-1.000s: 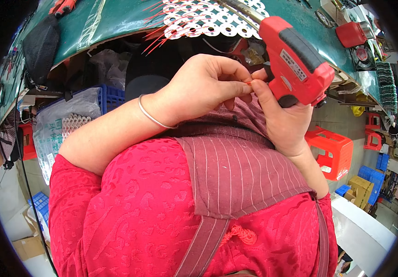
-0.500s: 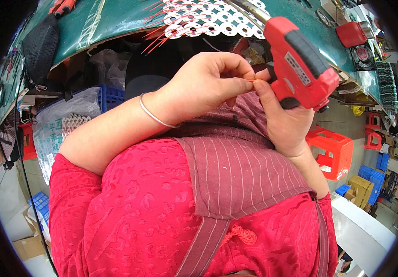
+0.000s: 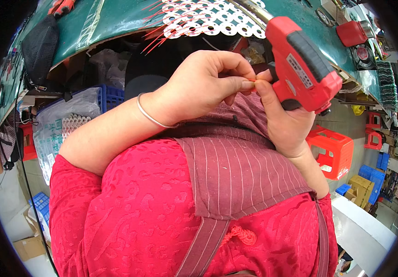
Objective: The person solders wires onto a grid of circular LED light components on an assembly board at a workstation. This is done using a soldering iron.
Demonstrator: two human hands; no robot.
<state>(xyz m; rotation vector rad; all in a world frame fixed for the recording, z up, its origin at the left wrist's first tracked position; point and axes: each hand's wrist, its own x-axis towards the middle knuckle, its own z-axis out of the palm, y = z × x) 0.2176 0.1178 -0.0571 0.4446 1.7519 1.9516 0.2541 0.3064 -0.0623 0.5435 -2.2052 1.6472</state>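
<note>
My left hand (image 3: 213, 83) is closed in a pinch, thumb against fingers, on a thin red wire (image 3: 253, 81) that shows only as a short bit. The thumb tip of my right hand (image 3: 286, 115) meets the left fingertips at that wire. A red gun-shaped tool with a black back and a metal barrel, which looks like a soldering gun (image 3: 300, 64), sits in my right hand. The fingers round its handle are mostly hidden behind it. Its barrel slants up and left over the white ring-shaped discs (image 3: 208, 28) on the bench.
Several red wires (image 3: 155, 39) stick out from the discs' left side on the green bench (image 3: 116, 23). A black mesh bag (image 3: 41, 48) hangs at its left. Below lie a blue crate (image 3: 111, 98) and plastic bag (image 3: 53, 124). A red stool (image 3: 332, 152) stands at right.
The soldering gun has tipped slightly right and down at its back end. Both hands stay almost in place, with fingertips still together at the red wire.
</note>
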